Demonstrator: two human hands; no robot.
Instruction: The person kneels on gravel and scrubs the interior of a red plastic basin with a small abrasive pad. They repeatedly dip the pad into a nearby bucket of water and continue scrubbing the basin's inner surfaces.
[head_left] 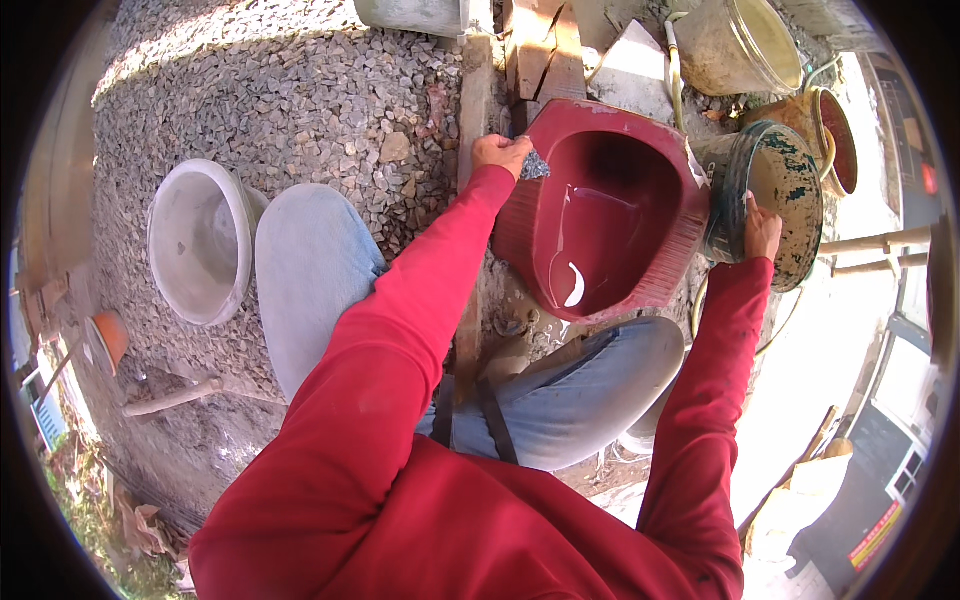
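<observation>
A dark red, glossy squat toilet pan (617, 285) lies between my knees, its basin wet and shining. My left hand (503, 155) is closed around a grey, speckled scouring pad (535, 165) at the pan's upper left edge. To the right of the pan, a dark green bucket (727, 185) with pale, flaking crust inside leans with its mouth turned toward the right. My right hand (762, 230) grips the near-left part of its rim, one finger stretched upward along it. The contents of the bucket cannot be made out.
A pale grey basin (203, 243) stands left of my knee on gravel (300, 110). Other crusted buckets (735, 45) sit at the far right, with a yellowish hose (674, 70) beside them. Wooden blocks (545, 50) lie beyond the pan. A wooden handle (172, 397) rests at lower left.
</observation>
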